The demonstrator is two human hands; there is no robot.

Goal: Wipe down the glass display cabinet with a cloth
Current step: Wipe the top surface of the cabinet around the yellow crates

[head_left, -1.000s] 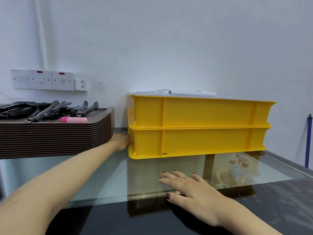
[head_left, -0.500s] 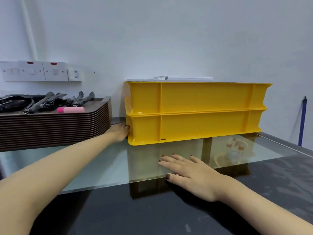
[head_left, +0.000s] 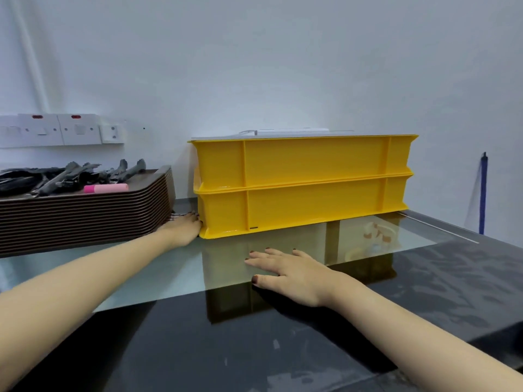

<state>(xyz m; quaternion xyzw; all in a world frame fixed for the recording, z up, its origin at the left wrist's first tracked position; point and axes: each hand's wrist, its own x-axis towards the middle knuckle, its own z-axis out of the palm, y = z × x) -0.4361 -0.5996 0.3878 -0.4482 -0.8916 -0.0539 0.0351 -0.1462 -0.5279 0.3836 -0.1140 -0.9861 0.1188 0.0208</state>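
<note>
The right hand (head_left: 288,271) is laid flat on the glass display cabinet (head_left: 169,273), fingers straight and spread, with nothing held. The left hand (head_left: 184,227) is pressed, fingers extended, onto the cloth (head_left: 176,215), which is largely hidden between the yellow crates (head_left: 305,188) and the stacked trays (head_left: 85,216).

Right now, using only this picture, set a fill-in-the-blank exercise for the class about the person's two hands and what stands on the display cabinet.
1. The right hand rests flat on the display cabinet's ____ top.
2. ____ yellow plastic crates are stacked by the wall.
3. The left hand reaches into the gap between the crates and the stacked ____ trays.
4. A ____ tube lies on the top tray.

Missing words: glass; Two; brown; pink.
</note>
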